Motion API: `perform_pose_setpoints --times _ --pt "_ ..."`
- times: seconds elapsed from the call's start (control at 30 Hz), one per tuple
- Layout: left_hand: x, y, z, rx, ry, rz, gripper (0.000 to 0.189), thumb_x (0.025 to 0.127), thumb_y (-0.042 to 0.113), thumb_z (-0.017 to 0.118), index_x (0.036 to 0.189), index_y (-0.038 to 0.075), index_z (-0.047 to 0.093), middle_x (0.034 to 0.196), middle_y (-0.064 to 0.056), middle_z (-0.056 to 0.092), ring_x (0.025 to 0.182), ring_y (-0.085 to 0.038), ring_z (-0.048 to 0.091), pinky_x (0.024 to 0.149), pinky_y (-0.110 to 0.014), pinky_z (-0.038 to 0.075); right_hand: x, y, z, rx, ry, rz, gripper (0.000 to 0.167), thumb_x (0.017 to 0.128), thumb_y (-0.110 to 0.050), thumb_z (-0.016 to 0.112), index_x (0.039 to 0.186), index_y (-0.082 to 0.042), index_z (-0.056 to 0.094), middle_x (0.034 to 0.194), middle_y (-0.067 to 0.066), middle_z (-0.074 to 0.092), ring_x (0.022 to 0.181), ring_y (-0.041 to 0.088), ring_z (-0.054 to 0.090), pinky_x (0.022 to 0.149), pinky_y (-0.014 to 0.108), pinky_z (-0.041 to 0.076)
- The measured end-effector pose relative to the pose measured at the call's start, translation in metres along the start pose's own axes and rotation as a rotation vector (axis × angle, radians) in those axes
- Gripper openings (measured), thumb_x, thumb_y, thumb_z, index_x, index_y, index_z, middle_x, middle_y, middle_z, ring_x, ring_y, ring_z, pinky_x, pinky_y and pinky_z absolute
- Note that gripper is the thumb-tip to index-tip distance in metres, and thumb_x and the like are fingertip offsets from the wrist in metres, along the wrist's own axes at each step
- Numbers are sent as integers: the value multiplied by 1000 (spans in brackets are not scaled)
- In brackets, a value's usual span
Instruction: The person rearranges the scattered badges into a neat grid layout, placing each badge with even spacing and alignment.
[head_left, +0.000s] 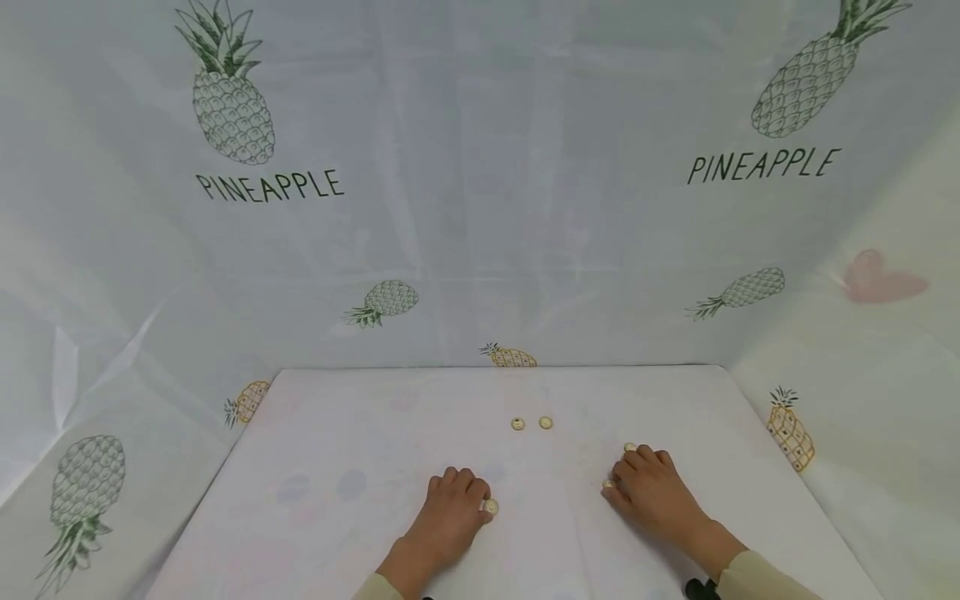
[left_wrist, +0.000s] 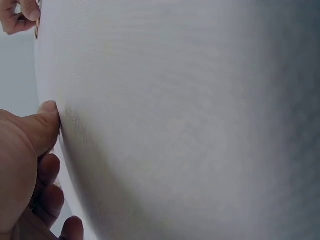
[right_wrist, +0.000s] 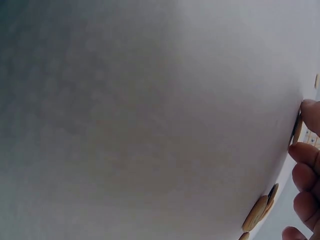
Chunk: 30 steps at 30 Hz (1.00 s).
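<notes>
In the head view my left hand [head_left: 448, 517] pinches a small round wooden disc [head_left: 491, 507] between thumb and forefinger, low over the white table. That disc is hidden in the left wrist view, where only the thumb and curled fingers of the left hand [left_wrist: 30, 160] show. My right hand [head_left: 654, 492] pinches another wooden disc [head_left: 608, 483] at its thumb side; in the right wrist view this disc [right_wrist: 298, 127] stands on edge between thumb and forefinger. One more disc [head_left: 629, 447] peeks out just beyond the right fingertips.
Two similar discs, a left one [head_left: 517, 423] and a right one [head_left: 545, 422], lie side by side toward the back of the table [head_left: 360, 433]. A pale cloth printed with pineapples [head_left: 480, 208] hangs behind and around the table.
</notes>
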<state>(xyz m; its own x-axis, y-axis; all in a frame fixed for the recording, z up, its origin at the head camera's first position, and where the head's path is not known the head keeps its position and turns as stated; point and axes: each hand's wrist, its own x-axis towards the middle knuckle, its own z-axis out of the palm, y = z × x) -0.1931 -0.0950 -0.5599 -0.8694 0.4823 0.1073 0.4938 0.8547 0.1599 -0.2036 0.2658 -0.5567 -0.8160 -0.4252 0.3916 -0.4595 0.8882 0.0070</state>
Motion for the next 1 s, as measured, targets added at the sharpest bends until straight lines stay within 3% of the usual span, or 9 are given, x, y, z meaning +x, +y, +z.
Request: perform_pose_setpoints --times 0.13,0.23,0.5,0.77,1.0 --pt "0 0 -1 14 18 14 24 98 39 74 112 22 65 103 9 56 97 -12 44 85 -35 38 0 -1 3 43 34 -59 15 86 -22 86 93 -23 73 94 -11 63 93 12 50 84 43 43" --pt "0 1 -1 19 36 25 23 97 37 75 111 22 65 103 9 57 96 -13 44 84 -35 38 0 0 5 75 44 -91 23 84 -13 87 98 -25 75 96 -12 62 94 11 48 84 43 43" --pt "-1 2 -2 10 26 28 22 98 37 74 112 22 65 104 8 57 98 -13 45 84 -35 38 -3 -2 0 26 8 -15 20 89 -34 85 94 -20 71 100 -7 64 96 16 51 84 43 42" --pt "-1 2 -1 7 26 18 22 97 37 76 110 23 65 103 9 57 96 -13 45 81 -33 37 0 -4 4 88 18 -69 23 84 -15 84 100 -25 71 99 -12 59 97 11 47 85 43 42" --pt "-1 3 -2 8 29 20 22 97 38 76 110 23 65 102 9 57 95 -12 44 80 -32 36 -1 1 3 97 -29 -38 20 88 -27 85 103 -22 72 106 -9 62 104 15 52 89 44 42"
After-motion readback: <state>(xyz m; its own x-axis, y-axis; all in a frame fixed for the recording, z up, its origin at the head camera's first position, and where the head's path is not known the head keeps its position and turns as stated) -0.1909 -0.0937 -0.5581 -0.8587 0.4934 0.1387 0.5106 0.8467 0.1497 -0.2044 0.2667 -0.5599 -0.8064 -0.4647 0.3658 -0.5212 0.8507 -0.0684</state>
